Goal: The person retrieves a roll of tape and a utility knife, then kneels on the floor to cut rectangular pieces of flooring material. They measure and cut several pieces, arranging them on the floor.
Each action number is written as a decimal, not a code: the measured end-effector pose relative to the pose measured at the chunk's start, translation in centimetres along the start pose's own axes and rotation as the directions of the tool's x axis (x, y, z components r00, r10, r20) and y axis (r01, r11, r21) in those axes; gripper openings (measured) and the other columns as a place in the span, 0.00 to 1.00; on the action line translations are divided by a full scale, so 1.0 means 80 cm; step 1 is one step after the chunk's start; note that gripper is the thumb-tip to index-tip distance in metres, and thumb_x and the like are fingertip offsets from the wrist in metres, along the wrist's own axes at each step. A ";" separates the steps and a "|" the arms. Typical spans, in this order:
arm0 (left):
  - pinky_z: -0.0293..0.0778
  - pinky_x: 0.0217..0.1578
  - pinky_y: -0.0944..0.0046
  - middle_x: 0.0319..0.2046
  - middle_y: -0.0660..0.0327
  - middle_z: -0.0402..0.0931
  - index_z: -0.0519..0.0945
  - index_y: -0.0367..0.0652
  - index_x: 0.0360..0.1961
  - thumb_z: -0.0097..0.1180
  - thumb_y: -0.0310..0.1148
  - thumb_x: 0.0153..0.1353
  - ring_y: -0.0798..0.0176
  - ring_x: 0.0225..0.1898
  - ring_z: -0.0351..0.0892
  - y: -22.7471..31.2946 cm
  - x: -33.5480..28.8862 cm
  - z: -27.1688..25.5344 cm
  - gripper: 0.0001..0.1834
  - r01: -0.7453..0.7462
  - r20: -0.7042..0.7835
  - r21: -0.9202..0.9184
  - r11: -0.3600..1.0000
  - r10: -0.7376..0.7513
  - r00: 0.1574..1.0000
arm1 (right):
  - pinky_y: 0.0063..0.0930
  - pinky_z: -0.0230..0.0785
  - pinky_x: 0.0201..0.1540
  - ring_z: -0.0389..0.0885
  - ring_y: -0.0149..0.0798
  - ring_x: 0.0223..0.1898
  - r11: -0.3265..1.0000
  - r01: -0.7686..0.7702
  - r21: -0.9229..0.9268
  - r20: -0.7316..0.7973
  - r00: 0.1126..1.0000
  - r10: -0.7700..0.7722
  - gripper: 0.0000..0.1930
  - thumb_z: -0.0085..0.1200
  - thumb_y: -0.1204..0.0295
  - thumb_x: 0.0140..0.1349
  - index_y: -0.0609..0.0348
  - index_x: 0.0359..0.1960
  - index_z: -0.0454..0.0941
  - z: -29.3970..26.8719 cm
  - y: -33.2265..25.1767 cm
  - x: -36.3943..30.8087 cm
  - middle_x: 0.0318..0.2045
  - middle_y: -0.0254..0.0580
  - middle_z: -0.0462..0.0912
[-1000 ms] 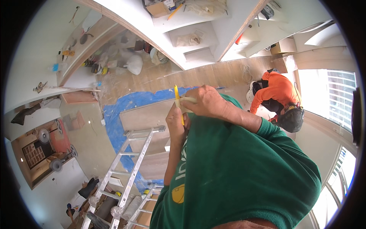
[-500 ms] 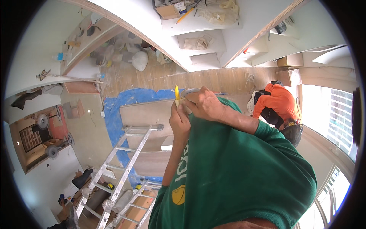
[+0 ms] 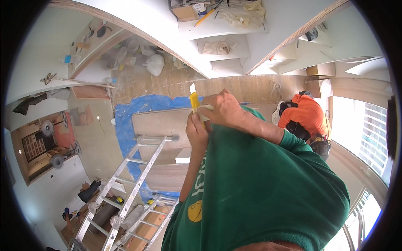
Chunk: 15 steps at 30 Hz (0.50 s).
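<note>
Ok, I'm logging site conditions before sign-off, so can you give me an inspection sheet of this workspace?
Surface: wood-plank floor far below, partly covered by a blue sheet with boards laid on it.
Job's things: yellow tool with a pale strip beside it, held at chest height.
Clutter: white bag on the floor; bits and cloths on the white shelves.
Hands: left hand grips the yellow tool from below; right hand closes over the strip end.
Cables: a pale coil on the floor, kind unclear.
Surroundings: metal ladder below; a person in orange crouching near the window.
</note>
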<state>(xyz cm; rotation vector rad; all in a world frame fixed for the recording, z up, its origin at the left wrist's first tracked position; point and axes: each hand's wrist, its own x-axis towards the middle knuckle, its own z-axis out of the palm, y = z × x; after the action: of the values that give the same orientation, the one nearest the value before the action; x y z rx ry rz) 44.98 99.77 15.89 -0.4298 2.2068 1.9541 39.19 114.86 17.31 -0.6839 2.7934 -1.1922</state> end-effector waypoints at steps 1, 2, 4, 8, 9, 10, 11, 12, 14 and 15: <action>0.69 0.24 0.69 0.25 0.60 0.75 0.74 0.34 0.49 0.35 0.43 0.78 0.71 0.21 0.73 0.002 0.001 -0.001 0.22 0.020 0.017 -0.010 1.000 -0.020 1.000 | 0.40 0.73 0.44 0.83 0.48 0.28 0.998 0.040 -0.050 0.013 0.999 -0.039 0.12 0.61 0.63 0.55 0.60 0.30 0.85 0.002 0.003 -0.001 0.28 0.43 0.85; 0.69 0.24 0.68 0.26 0.59 0.76 0.74 0.35 0.50 0.36 0.43 0.78 0.70 0.21 0.73 0.003 0.003 -0.001 0.22 0.039 0.042 -0.022 0.999 -0.038 0.998 | 0.40 0.71 0.43 0.82 0.48 0.27 0.997 0.050 -0.060 -0.023 0.998 -0.052 0.12 0.60 0.62 0.56 0.58 0.30 0.85 0.006 0.007 -0.004 0.27 0.43 0.84; 0.71 0.25 0.68 0.29 0.56 0.77 0.74 0.36 0.51 0.37 0.43 0.78 0.69 0.23 0.75 -0.001 0.009 -0.006 0.20 0.012 0.074 0.052 0.999 -0.015 0.997 | 0.41 0.69 0.39 0.81 0.48 0.26 0.994 0.073 -0.081 -0.095 0.992 -0.081 0.12 0.58 0.60 0.58 0.55 0.29 0.86 0.015 0.014 -0.008 0.24 0.41 0.81; 0.73 0.25 0.64 0.26 0.53 0.78 0.74 0.38 0.51 0.41 0.41 0.77 0.66 0.22 0.78 -0.024 0.020 -0.006 0.18 -0.157 0.041 0.275 0.948 0.151 0.988 | 0.41 0.69 0.39 0.81 0.49 0.26 0.996 0.087 -0.019 -0.120 0.989 -0.088 0.11 0.58 0.62 0.58 0.55 0.29 0.85 0.014 0.013 -0.013 0.24 0.43 0.82; 0.73 0.24 0.62 0.25 0.54 0.78 0.75 0.38 0.51 0.42 0.41 0.77 0.65 0.21 0.78 -0.016 0.021 -0.002 0.17 -0.089 0.023 0.284 0.955 0.087 0.996 | 0.41 0.69 0.39 0.81 0.49 0.26 0.997 0.074 -0.004 -0.144 0.987 -0.074 0.10 0.58 0.63 0.58 0.55 0.29 0.85 0.021 0.018 -0.014 0.24 0.43 0.82; 0.73 0.23 0.61 0.23 0.54 0.79 0.75 0.38 0.50 0.42 0.41 0.77 0.63 0.20 0.79 -0.004 0.020 0.000 0.17 -0.022 0.004 0.292 0.956 0.022 1.000 | 0.41 0.69 0.39 0.81 0.49 0.26 0.998 0.063 0.011 -0.168 0.984 -0.060 0.10 0.58 0.63 0.58 0.56 0.28 0.85 0.025 0.024 -0.014 0.24 0.44 0.83; 0.73 0.22 0.59 0.22 0.55 0.79 0.75 0.38 0.49 0.43 0.41 0.76 0.61 0.19 0.79 0.003 0.016 0.000 0.16 0.048 -0.021 0.300 0.953 -0.044 0.999 | 0.41 0.71 0.40 0.82 0.50 0.27 0.996 0.032 0.084 -0.142 0.990 -0.020 0.10 0.59 0.65 0.58 0.58 0.29 0.84 0.026 0.022 -0.013 0.26 0.44 0.83; 0.73 0.21 0.57 0.20 0.55 0.78 0.75 0.39 0.48 0.43 0.41 0.76 0.59 0.19 0.80 0.004 0.015 0.000 0.16 0.013 -0.036 0.336 0.942 -0.001 0.999 | 0.41 0.73 0.41 0.83 0.50 0.28 0.988 0.000 0.156 -0.114 0.993 0.018 0.09 0.60 0.66 0.57 0.61 0.30 0.84 0.026 0.020 -0.010 0.27 0.45 0.84; 0.73 0.20 0.53 0.17 0.56 0.78 0.76 0.39 0.46 0.44 0.42 0.76 0.55 0.17 0.81 0.003 0.014 0.000 0.17 -0.050 -0.065 0.408 0.912 0.084 0.994 | 0.40 0.75 0.39 0.83 0.50 0.28 0.964 -0.063 0.257 -0.073 0.994 0.084 0.09 0.59 0.67 0.57 0.62 0.30 0.84 0.025 0.014 -0.008 0.27 0.46 0.85; 0.73 0.20 0.52 0.17 0.55 0.78 0.76 0.39 0.46 0.44 0.43 0.76 0.52 0.18 0.81 0.000 0.014 -0.003 0.17 -0.066 -0.057 0.464 0.884 0.104 0.993 | 0.39 0.75 0.36 0.83 0.50 0.27 0.953 -0.092 0.288 -0.062 0.992 0.114 0.10 0.58 0.67 0.58 0.61 0.30 0.84 0.024 0.011 -0.008 0.26 0.46 0.84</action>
<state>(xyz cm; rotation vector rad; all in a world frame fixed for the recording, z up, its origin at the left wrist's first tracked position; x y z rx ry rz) 43.94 99.43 15.59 -0.3464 2.6746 1.3866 39.81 114.34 15.29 -0.4721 2.5981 -1.5863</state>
